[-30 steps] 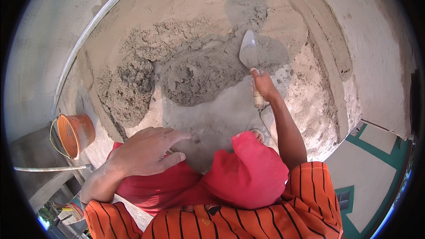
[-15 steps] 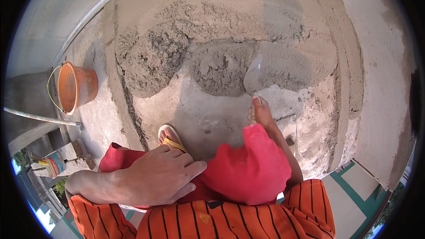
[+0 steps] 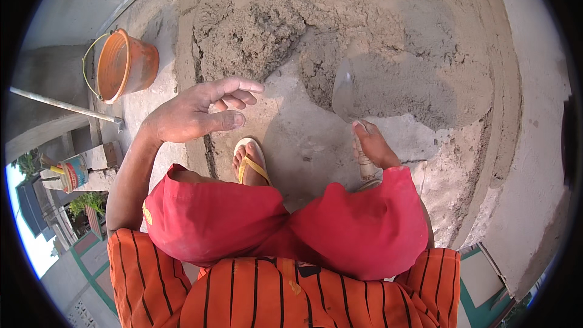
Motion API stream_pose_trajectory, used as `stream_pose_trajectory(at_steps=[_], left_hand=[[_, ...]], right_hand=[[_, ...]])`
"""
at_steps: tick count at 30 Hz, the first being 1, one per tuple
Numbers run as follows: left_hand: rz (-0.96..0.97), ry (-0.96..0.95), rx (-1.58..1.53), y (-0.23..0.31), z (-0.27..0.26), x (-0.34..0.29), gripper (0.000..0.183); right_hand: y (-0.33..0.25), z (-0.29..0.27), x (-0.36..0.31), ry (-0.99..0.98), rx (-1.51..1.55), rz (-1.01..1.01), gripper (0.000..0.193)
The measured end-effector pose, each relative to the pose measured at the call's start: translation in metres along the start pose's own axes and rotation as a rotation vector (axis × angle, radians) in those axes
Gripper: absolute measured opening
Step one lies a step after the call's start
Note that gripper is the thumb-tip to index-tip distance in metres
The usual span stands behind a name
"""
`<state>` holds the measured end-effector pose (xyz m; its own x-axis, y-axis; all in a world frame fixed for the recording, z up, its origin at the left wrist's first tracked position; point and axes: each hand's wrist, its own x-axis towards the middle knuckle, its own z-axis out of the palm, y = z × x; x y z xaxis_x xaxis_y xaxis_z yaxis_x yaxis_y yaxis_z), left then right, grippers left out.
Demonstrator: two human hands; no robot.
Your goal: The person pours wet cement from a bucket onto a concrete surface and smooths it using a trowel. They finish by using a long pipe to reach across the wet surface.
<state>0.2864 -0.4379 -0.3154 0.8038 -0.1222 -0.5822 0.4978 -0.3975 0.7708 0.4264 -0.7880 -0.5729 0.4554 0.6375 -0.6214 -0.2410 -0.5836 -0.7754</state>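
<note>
Mortar (image 3: 340, 42) heaps ahead, bare slab (image 3: 303, 140) open before it — right hand (image 3: 375, 144) grips a trowel (image 3: 346, 94), left hand (image 3: 197, 112) hovers loosely open, empty. Orange bucket (image 3: 124, 64) lies tipped at left, contents unclear.

Single head-worn fisheye view, straight down, close above knees and mortar heap (image 3: 255, 30)

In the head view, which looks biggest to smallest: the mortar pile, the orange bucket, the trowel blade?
1. Mortar pile, by far the largest.
2. Orange bucket.
3. Trowel blade, held in the right hand.
The bucket sits nearer the bent rim, so its look is less sure.
</note>
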Motion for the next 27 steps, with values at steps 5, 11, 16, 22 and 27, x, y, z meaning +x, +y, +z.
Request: stream_pose_trajectory(at_steps=[5, 11, 16, 22, 27], left_hand=[[-0.248, -0.264, -0.352, -0.132, 0.063, 0.03, 0.057], [-0.429, -0.457, -0.713, -0.183, 0.217, -0.009, 0.053], [-0.398, -0.365, -0.712, -0.164, 0.231, -0.037, 0.047], [-0.288, -0.254, -0.702, -0.164, 0.25, -0.042, 0.042], [-0.3, 0.06, -0.42, -0.183, 0.246, -0.036, 0.037]], right_hand=[[-0.062, 0.021, 0.026, -0.129, -0.404, -0.004, 0.043], [-0.198, -0.053, 0.029, 0.089, -1.443, -0.279, 0.035], [-0.246, -0.081, 0.092, 0.315, -1.321, -0.676, 0.041], [-0.272, -0.003, 0.143, -0.176, -0.624, -0.108, 0.039], [-0.209, 0.091, 0.152, -0.335, -0.498, 0.051, 0.037]])
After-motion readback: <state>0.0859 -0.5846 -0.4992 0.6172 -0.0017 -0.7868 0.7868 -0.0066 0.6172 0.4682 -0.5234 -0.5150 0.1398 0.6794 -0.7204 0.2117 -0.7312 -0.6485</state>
